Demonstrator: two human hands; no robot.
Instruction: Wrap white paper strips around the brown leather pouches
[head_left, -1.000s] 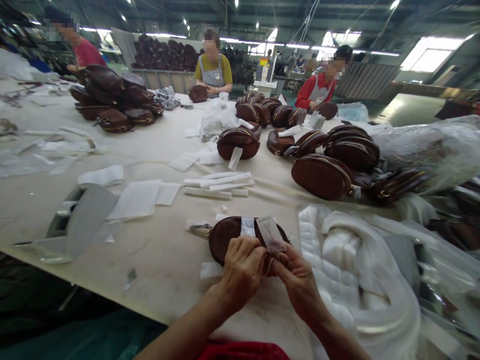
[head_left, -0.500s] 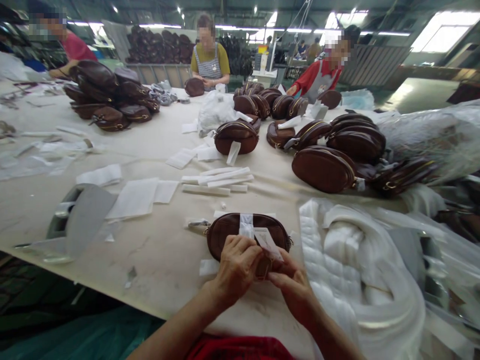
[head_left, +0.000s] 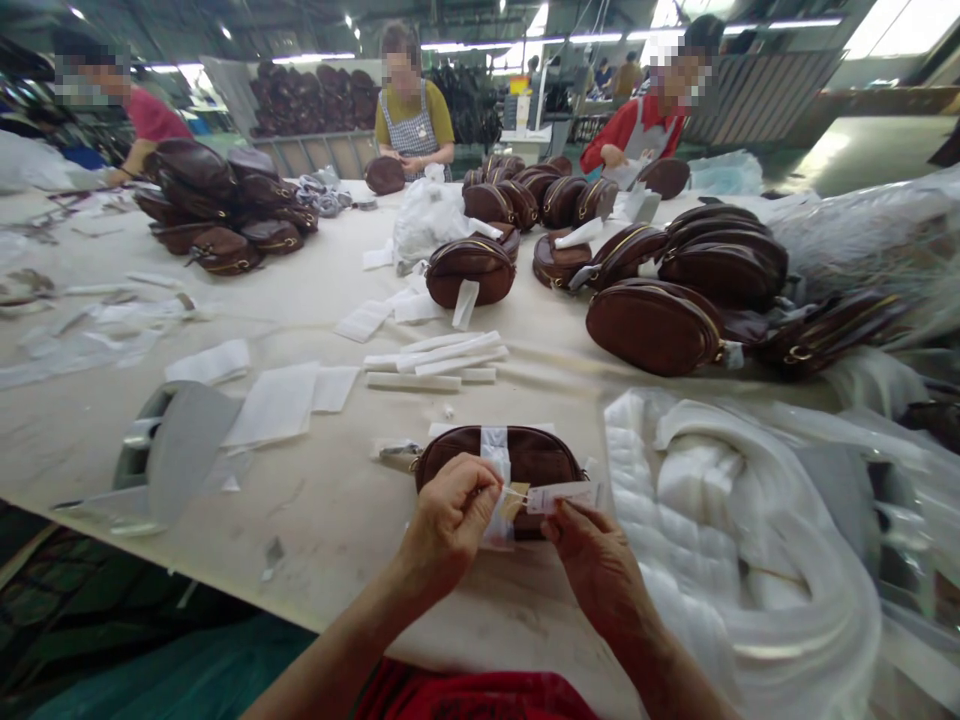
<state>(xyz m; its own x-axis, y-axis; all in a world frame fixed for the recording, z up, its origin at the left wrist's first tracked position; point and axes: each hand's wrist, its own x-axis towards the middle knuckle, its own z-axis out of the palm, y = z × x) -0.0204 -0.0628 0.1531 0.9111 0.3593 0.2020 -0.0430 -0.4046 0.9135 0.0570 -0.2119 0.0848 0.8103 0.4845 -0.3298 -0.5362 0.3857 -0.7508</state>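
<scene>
A dark brown leather bag lies on the table in front of me, a white strip wrapped across its middle. Over it, my left hand is closed in a pinch on a thin white tag string. My right hand grips the lower edge of a white hang tag between thumb and fingers. Between the hands hangs a small tan tag, partly overlapped by the string. At the bag's left end is a wrapped metal fitting.
Rolled white foam lies to my right. On the left are a grey tape dispenser and white sheets. White strips and several brown bags lie beyond. Co-workers stand across the table.
My hands have moved up and apart over the bag. The white tag has turned from slanted to nearly level, with its string now stretched between my hands.
</scene>
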